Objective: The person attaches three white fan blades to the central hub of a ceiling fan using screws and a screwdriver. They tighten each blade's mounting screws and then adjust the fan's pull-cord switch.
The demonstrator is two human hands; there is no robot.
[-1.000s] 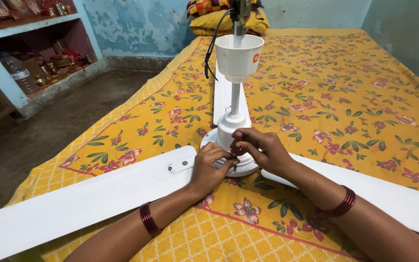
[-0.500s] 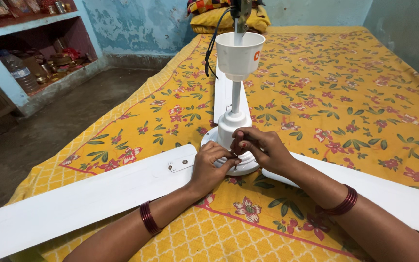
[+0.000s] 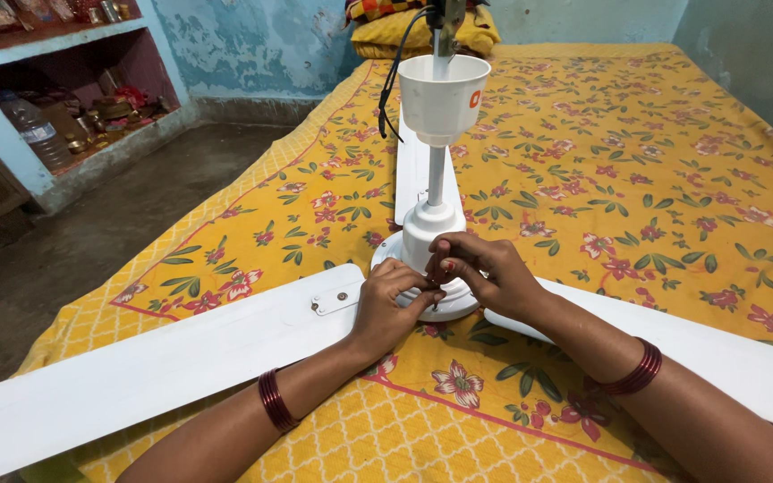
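1. Head view, against the earlier frames: both hands have stayed at the hub of the white metal ceiling fan [image 3: 428, 234], which lies on the bed with its rod upright; the picture has only slid a little, so the white plastic canopy cup [image 3: 443, 97] on the rod sits slightly higher
2. The left hand [image 3: 388, 302] rests curled on the rim of the round motor housing, fingers narrowed toward the right hand; whether it pinches anything I cannot tell
3. The right hand [image 3: 483, 273] is bent over the same spot, its fingertips [image 3: 441, 266] drawn tight together and touching the left fingers; any small part between them is hidden
4. Dark red bangles [image 3: 272, 402] circle both wrists
5. Around them: one long white fan blade [image 3: 149, 367] runs left from the hub with a metal bracket [image 3: 334, 302] at its root, another blade [image 3: 700, 351] runs right under the right forearm, a third lies behind the rod; a black cable [image 3: 393, 76] hangs from the rod's top
6. Surface and room: a yellow bedsheet with red flowers [image 3: 637, 170], folded yellow bedding [image 3: 395, 36] at the far end, a bare grey floor [image 3: 64, 250], a blue wall shelf [image 3: 55, 98] with a plastic bottle and small vessels
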